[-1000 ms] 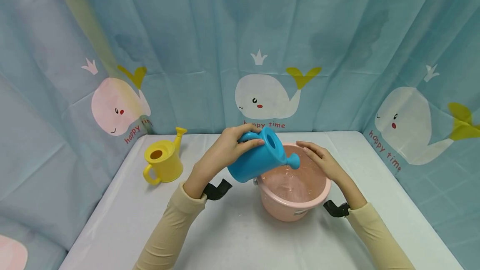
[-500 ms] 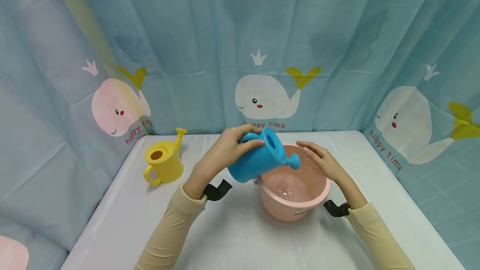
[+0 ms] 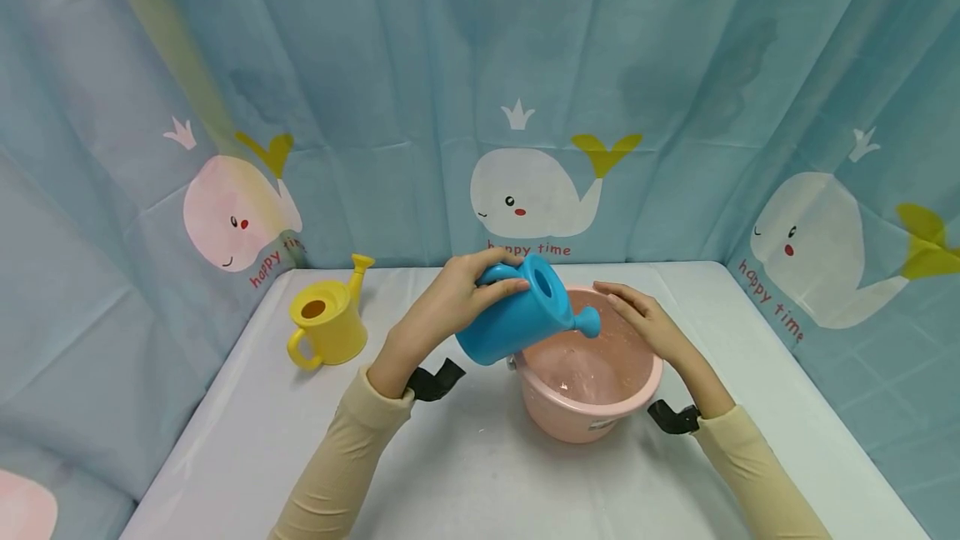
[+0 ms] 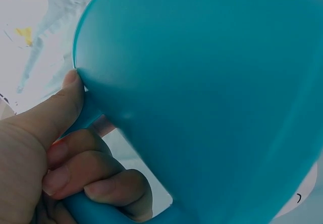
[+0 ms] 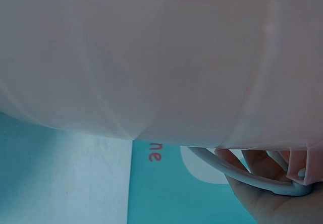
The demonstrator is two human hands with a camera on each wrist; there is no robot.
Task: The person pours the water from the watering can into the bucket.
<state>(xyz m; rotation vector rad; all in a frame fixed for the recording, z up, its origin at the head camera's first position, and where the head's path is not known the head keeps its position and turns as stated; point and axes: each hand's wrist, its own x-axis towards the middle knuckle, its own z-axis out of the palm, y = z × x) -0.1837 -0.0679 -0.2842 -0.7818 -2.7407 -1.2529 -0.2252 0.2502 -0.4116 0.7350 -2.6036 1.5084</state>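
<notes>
Cream sleeves reach in from the near edge of the white table (image 3: 247, 440), and we follow them to our two hands. Our left hand (image 3: 442, 307) grips the handle of the blue watering can (image 3: 517, 315); from the left wrist view we see the fingers (image 4: 96, 176) curled tight through the handle loop and the thumb pressed against the can's body. The can is held tilted above the table's middle, its spout tip over the left part of the pink bucket (image 3: 592, 411). Our right hand (image 3: 648, 325) rests on the bucket's right rim, fingers fairly straight and close together along the edge; from the right wrist view the fingertips (image 5: 252, 163) touch the bucket's grey wire handle (image 5: 242, 176). The bucket stands on the table near its centre. Farther back, toward the far left corner, a yellow watering can (image 3: 326, 327) stands upright, well apart from both hands. Behind the table hangs a blue curtain (image 3: 420, 65) printed with whales, with "happy time" in red beneath them.
</notes>
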